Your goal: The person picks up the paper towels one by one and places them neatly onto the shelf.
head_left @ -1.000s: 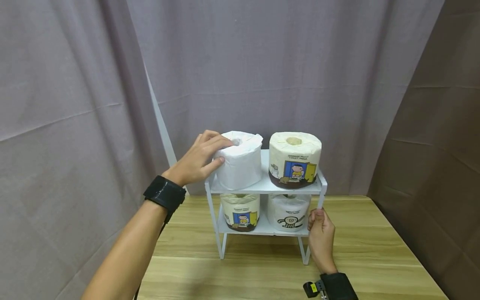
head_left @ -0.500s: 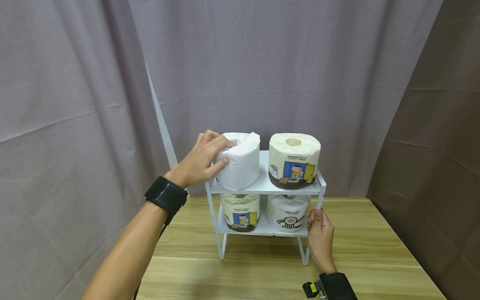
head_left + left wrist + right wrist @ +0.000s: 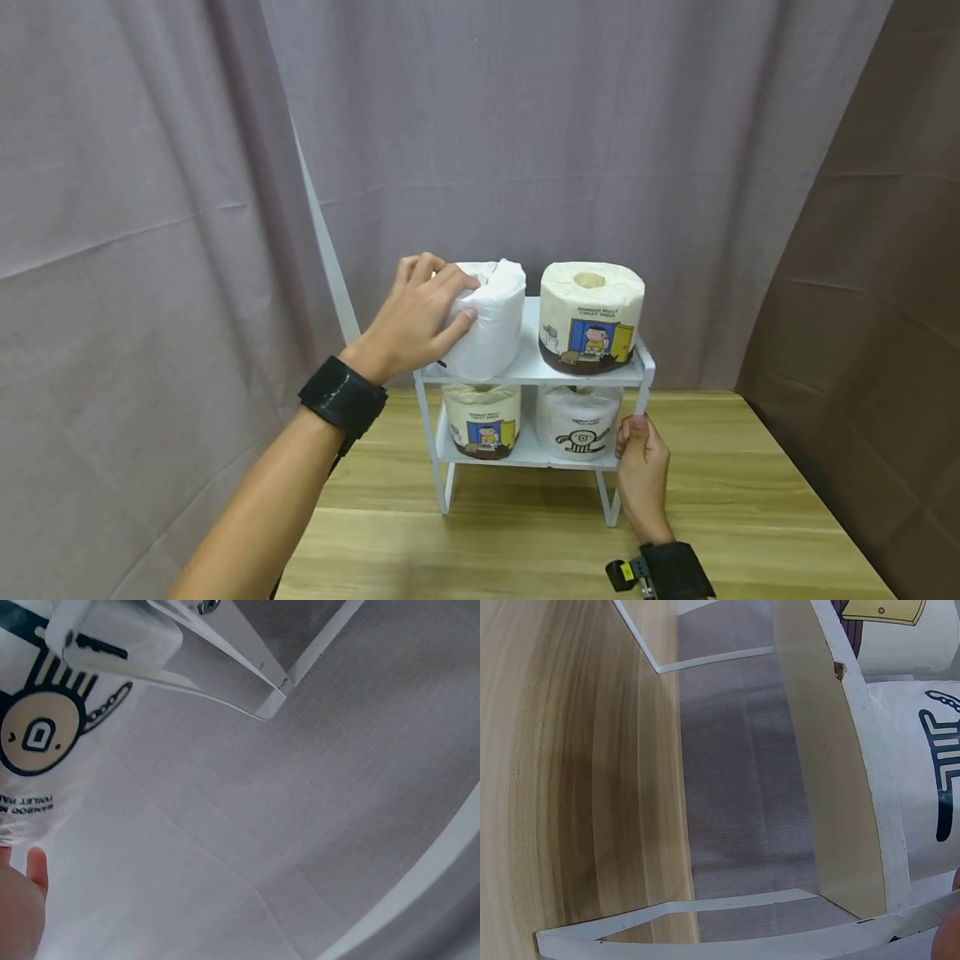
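A white two-tier shelf rack point(image 3: 532, 372) holds wrapped toilet paper rolls. My left hand point(image 3: 420, 312) grips the white toilet paper roll point(image 3: 491, 329) at the upper left, thumb on its front and fingers over the top by the core hole. In the left wrist view a round printed face shows on that toilet paper roll point(image 3: 45, 727); part of my left hand point(image 3: 19, 907) is at the lower left. My right hand point(image 3: 643, 467) holds the rack's right front post, fingers curled round it. Only a fingertip of it shows in the right wrist view.
A cream roll point(image 3: 592, 321) with a cartoon print stands at the upper right. Below are another cream roll point(image 3: 483, 423) and a white roll point(image 3: 579, 425). The rack stands on a wooden table point(image 3: 750, 500); a grey curtain point(image 3: 585, 125) hangs behind.
My left hand has shifted slightly right, its thumb moving across the white toilet paper roll's front. The roll has turned a little, and a dark print mark now shows at its lower left.
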`<state>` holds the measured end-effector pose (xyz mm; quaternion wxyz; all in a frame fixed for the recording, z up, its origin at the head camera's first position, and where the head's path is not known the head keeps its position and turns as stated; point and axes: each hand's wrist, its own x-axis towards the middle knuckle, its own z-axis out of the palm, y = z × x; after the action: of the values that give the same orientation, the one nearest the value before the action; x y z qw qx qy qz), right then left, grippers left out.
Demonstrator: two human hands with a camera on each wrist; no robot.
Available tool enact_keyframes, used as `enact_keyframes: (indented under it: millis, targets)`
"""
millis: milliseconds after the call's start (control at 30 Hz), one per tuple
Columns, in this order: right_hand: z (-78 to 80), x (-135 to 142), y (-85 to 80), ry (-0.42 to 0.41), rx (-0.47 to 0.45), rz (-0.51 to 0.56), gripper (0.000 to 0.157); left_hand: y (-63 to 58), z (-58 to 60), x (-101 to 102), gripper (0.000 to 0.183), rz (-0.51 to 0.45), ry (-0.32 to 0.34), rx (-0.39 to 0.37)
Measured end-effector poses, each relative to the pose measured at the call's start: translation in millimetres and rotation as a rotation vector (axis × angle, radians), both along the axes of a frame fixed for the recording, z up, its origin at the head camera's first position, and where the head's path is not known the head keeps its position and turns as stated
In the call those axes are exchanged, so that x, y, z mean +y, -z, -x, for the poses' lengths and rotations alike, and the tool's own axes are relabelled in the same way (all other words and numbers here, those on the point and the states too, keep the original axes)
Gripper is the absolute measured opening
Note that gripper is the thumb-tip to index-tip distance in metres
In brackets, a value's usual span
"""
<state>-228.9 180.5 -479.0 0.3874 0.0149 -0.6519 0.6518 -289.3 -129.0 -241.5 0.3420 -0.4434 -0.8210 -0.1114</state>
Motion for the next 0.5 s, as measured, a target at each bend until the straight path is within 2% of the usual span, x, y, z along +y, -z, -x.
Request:
enact_keyframes:
  millis: [133, 267, 400, 500]
  targets:
    - [1.4, 0.3, 0.6, -0.010, 0.016, 0.003, 0.042, 4.6, -2.6, 4.6, 0.042, 0.010, -0.041, 0.038]
    - [1.2, 0.2, -0.8, -0.009, 0.019, 0.005, 0.043, 8.3, -4.1, 6.3, 0.041, -0.010, -0.057, 0.040]
    - [0.6, 0.5, -1.3, -0.016, 0.021, 0.014, 0.044, 8.0, -4.7, 4.7, 0.042, -0.029, -0.053, -0.004]
    - [0.0, 0.9, -0.4, -0.020, 0.022, 0.014, 0.045, 5.4, -2.0, -0.1, 0.046, -0.043, -0.025, -0.061]
